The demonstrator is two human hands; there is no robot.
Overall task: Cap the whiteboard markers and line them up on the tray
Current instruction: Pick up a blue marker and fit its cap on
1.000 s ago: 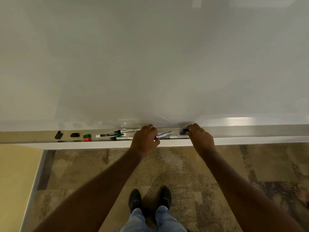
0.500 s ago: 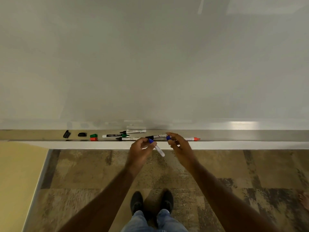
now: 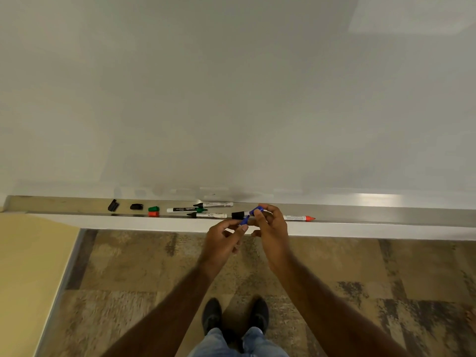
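My left hand point(image 3: 222, 239) pinches a blue whiteboard marker point(image 3: 244, 222) just in front of the metal tray point(image 3: 386, 215). My right hand point(image 3: 271, 229) holds a blue cap point(image 3: 257, 210) against the marker's end; fingers hide the joint. On the tray lie a black-capped marker point(image 3: 238, 215), a red marker point(image 3: 298, 217), a green marker point(image 3: 185, 209) and two uncapped black markers point(image 3: 215, 204) point(image 3: 208, 215). Loose caps sit further left: two black caps point(image 3: 112, 205) point(image 3: 136, 206), a green cap point(image 3: 153, 208) and a red cap point(image 3: 153, 214).
The whiteboard point(image 3: 231, 99) fills the view above the tray. Below are patterned carpet point(image 3: 360, 266), my shoes point(image 3: 234, 318) and a yellow wall point(image 3: 28, 266) at the left.
Both hands lifted off the tray, the left with the blue marker and the right with the blue cap. They have since come together so cap and marker meet.
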